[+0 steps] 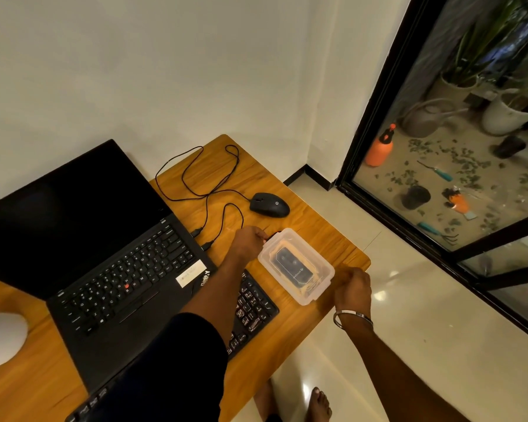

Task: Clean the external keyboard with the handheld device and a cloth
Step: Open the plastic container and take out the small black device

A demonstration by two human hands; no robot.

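Note:
A clear lidded plastic box (320, 269) stands on the wooden table (326, 229), near its right edge. Inside lies a black handheld device (293, 264) on something yellowish. My left hand (248, 241) pinches the box's far end at the lid latch. My right hand (352, 287) is closed against the near right corner of the box. The black external keyboard (255, 303) lies just left of the box, and my left arm hides most of it. No separate cloth is in view.
An open black laptop (125, 269) with a dark screen fills the left of the table. A black wired mouse (269, 204) and looped cables (208, 181) lie behind the box. A rounded white object (0, 339) sits at the left edge. A glass door (439, 147) stands to the right.

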